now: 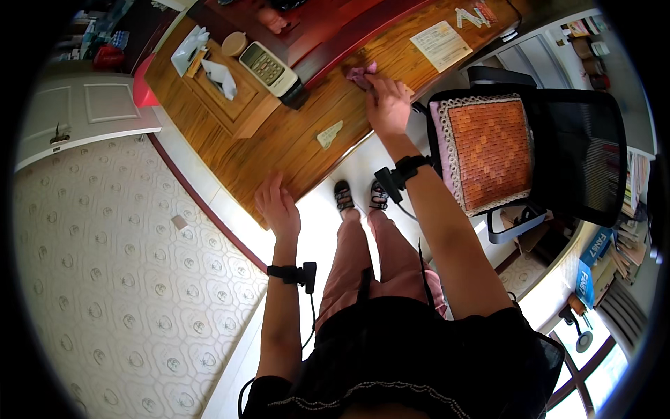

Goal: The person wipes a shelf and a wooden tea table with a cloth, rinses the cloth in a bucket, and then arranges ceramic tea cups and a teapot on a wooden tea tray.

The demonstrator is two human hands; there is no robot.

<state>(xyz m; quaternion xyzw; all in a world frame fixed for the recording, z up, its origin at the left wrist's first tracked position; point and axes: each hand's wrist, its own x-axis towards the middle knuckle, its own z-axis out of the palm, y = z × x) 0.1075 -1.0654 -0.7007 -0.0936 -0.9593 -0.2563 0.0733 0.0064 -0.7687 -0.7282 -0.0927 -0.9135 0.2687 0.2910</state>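
Observation:
My right hand (390, 105) is over the wooden desk (293, 152), its fingertips on a crumpled purple cloth (361, 76) that they partly cover. At the desk's near left corner, my left hand (277, 209) rests with fingers slightly apart and nothing in it. Between my hands lies a torn, roughly triangular scrap of paper (330, 134) bearing print. Farther back stand a wooden tissue box (238, 107) with a white tissue (220, 78) sticking out and a white remote control (266, 68) with many buttons, leaning at a black holder (294, 95).
A printed sheet (441, 46) and several small packets (473, 18) lie toward the desk's right end. An office chair (570, 152) with a woven seat mat (489, 152) stands close on my right. A round lidded container (234, 44) is behind the tissue box.

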